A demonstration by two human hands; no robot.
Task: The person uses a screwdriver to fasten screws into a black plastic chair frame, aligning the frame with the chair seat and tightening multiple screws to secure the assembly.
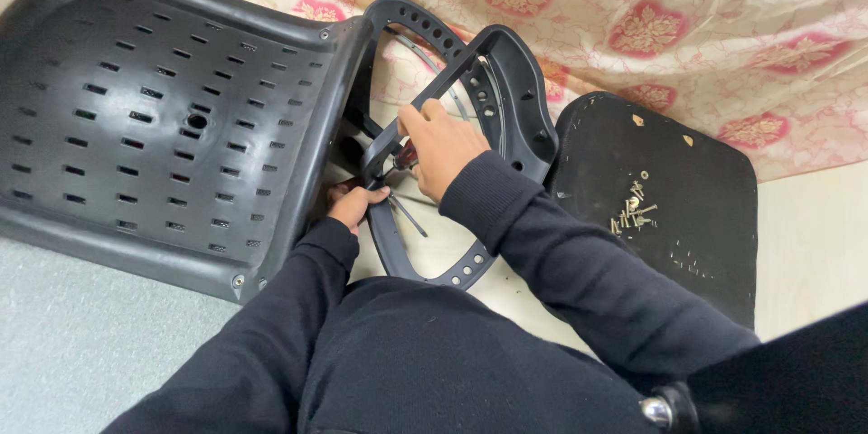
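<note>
Hands [443, 146] and [354, 203], knuckles up, meet at black armrest [506, 81].

**Surroundings: items on and about the floor**

- Black flat board [669, 190], rounded corners, right of centre; lies on the floor, top face scuffed with small chips.
- Loose pile of silver screws [633, 211], resting on the board's middle.
- Patterned cloth [651, 18], cream with red floral medallions, creased, across the top of the frame; upper edge of the board touches it.
- Grey carpet [72, 344], lower left.
- Pale floor [814, 244], right edge.
</note>
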